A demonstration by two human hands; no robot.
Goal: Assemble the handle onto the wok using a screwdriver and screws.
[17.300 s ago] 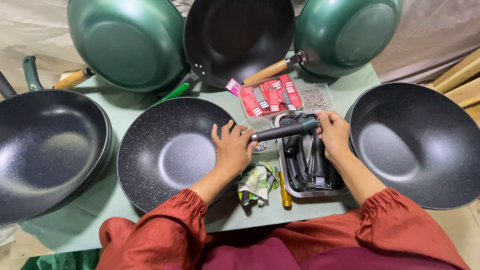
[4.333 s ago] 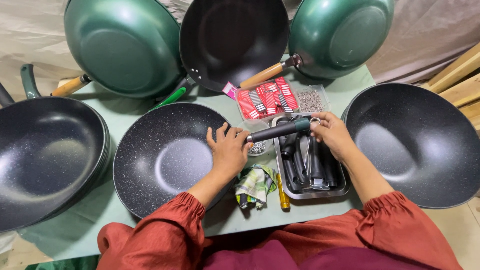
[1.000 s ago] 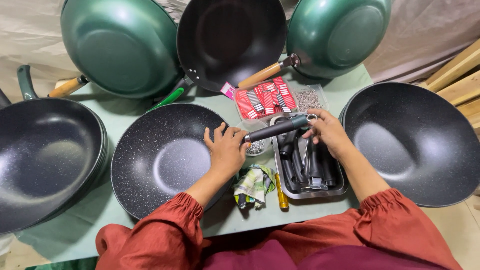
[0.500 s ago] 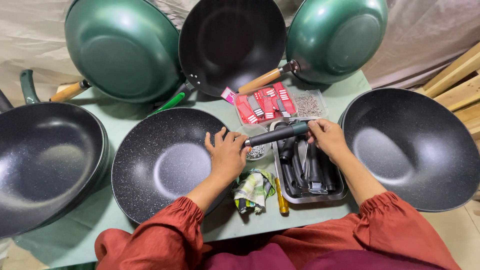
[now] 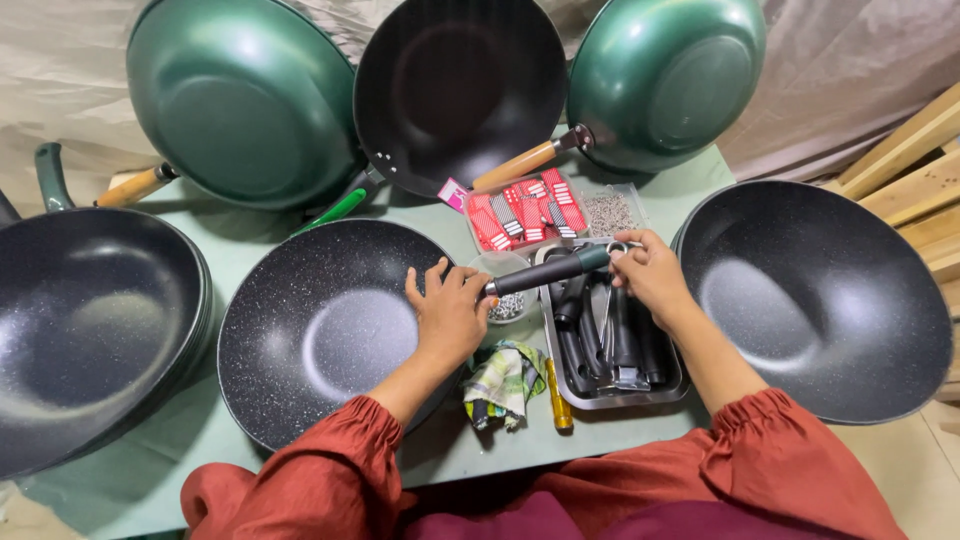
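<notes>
One flat clear pack (image 5: 527,212) of red cards is seen far of centre; a clear bag (image 5: 610,210) lies just right.
</notes>
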